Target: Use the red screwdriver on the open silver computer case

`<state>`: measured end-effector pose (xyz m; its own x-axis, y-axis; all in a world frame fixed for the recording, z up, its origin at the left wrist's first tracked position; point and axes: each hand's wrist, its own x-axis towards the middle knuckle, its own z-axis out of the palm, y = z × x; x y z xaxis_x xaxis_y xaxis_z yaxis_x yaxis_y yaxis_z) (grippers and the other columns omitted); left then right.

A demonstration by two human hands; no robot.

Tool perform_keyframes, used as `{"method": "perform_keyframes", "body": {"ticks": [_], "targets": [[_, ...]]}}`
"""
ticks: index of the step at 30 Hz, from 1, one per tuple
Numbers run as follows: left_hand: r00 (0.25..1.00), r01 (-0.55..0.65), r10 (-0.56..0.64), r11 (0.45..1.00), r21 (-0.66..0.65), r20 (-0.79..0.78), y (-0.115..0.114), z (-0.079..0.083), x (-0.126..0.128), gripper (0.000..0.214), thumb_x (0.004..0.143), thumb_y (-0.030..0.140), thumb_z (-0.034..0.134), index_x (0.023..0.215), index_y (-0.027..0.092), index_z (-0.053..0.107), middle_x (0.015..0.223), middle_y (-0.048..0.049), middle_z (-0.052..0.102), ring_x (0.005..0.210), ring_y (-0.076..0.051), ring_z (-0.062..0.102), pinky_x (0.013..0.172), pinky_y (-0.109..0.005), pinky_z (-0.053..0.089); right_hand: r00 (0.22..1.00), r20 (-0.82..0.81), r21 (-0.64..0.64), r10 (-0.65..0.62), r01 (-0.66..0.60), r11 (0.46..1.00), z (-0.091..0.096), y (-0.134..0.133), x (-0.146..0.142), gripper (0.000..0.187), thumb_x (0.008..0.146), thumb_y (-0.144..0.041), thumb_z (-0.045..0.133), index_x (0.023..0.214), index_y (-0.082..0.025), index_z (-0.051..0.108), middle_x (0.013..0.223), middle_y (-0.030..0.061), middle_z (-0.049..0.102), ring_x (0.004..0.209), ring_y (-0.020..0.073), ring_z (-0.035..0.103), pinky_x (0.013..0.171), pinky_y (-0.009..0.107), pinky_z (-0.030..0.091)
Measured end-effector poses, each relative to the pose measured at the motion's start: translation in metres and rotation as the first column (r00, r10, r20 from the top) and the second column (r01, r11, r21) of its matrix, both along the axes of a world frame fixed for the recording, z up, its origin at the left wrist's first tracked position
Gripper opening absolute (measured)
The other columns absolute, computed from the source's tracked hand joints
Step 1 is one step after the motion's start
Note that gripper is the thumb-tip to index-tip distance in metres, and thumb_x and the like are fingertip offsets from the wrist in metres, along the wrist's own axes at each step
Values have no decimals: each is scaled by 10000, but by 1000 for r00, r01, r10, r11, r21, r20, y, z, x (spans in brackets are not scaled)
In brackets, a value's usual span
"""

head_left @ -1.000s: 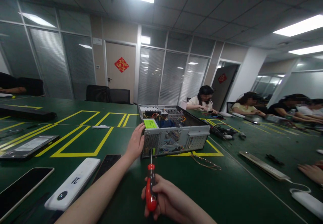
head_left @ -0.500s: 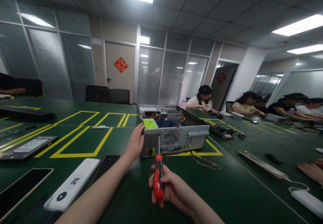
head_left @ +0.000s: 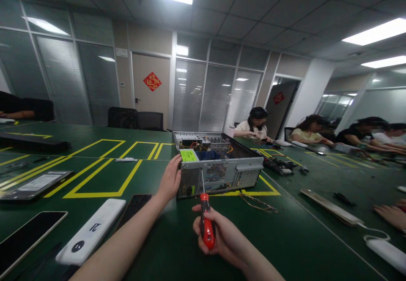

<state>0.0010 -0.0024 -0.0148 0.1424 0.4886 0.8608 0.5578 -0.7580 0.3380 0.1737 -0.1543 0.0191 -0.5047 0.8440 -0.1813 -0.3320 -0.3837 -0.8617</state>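
Note:
An uncovered desktop computer case (head_left: pixel 230 167) lies on its side, its metal back panel facing me. At its left corner is a power supply with a bright green label (head_left: pixel 188 155). My left hand (head_left: pixel 170 178) grips that corner, fingers bent over the edge. In my right hand (head_left: pixel 214 232) is a red and black screwdriver (head_left: pixel 207 226), held by the handle in closed fingers. Its shaft points up and away to the back panel, with the tip beside the power supply's right edge. Whether the tip sits in a screw is too small to tell.
On the green table (head_left: pixel 177 247), a white device marked 21 (head_left: pixel 91 230), a phone (head_left: pixel 30 238) and a hard drive (head_left: pixel 38 184) lie to the left. Glasses (head_left: pixel 258 201) are near the case's right front. A power bank (head_left: pixel 331 207) and several people are further right.
The screwdriver's handle has shifted slightly right with my right hand and leans more. My left hand and the case stay in place.

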Motion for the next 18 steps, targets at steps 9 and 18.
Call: {"method": "perform_keyframes", "body": {"ticks": [9, 18], "targets": [[1000, -2, 2, 1000, -7, -3, 0, 0, 0, 424, 927, 246, 297, 1346, 180, 309, 1401, -117, 365, 1318, -209, 326, 1095, -441, 287, 999, -18, -73, -28, 27, 997, 2, -3, -3, 263, 810, -410, 415, 989, -218, 397, 633, -33, 562, 385, 82, 490, 359, 187, 92], [1000, -17, 17, 1000, -8, -3, 1, -2, 0, 426, 929, 255, 296, 1349, 188, 316, 1402, -114, 369, 1316, -215, 335, 1084, -453, 302, 981, -129, -128, -142, 125, 984, 3, -7, -5, 164, 816, -366, 391, 859, -208, 408, 609, -46, 540, 327, 47, 419, 342, 180, 60]]}}
